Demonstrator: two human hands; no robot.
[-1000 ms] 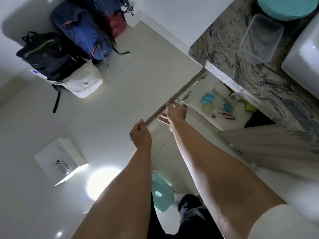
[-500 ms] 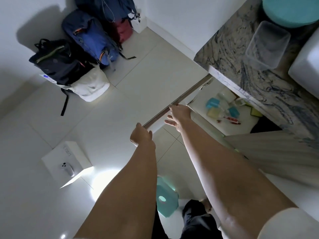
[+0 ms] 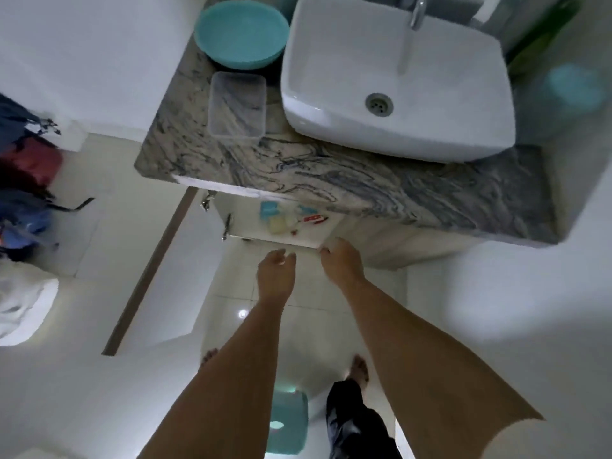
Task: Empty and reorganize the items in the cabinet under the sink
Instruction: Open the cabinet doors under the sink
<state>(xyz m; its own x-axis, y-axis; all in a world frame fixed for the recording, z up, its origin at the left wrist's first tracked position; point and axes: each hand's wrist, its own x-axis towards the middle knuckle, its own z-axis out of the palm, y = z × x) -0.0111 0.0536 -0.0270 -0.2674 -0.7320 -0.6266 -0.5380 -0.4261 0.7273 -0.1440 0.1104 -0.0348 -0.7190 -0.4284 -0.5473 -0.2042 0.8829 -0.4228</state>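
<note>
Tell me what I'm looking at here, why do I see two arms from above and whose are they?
The camera sits on a person's head and looks down, so the arms are that person's own. There is no machine here. The left hand and the right hand reach toward the open cabinet under the sink. Neither hand has a grip on anything; the right fingertips sit near the shelf edge. Inside the cabinet lie small things, like a blue packet and a red tube. On the marble counter stand a clear plastic box and a teal bowl. The cabinet door is swung open to the left.
</note>
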